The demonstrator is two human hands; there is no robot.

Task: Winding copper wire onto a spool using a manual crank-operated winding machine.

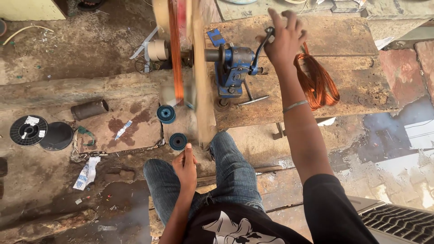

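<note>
Crank handle (262,43) near bench edge (289,118)

A blue metal winding machine (232,68) sits bolted on a worn wooden board, and its dark bent crank handle (262,47) sticks up on the right side, touching the right hand (285,38). On the machine's left side, a tall wooden frame (199,72) looks blurry, with shiny orange copper wire (176,54) wrapped around it in a long band. The left hand (186,165) is low near the knees, with its fingers pinched together; any wire in them is too thin to see.
</note>
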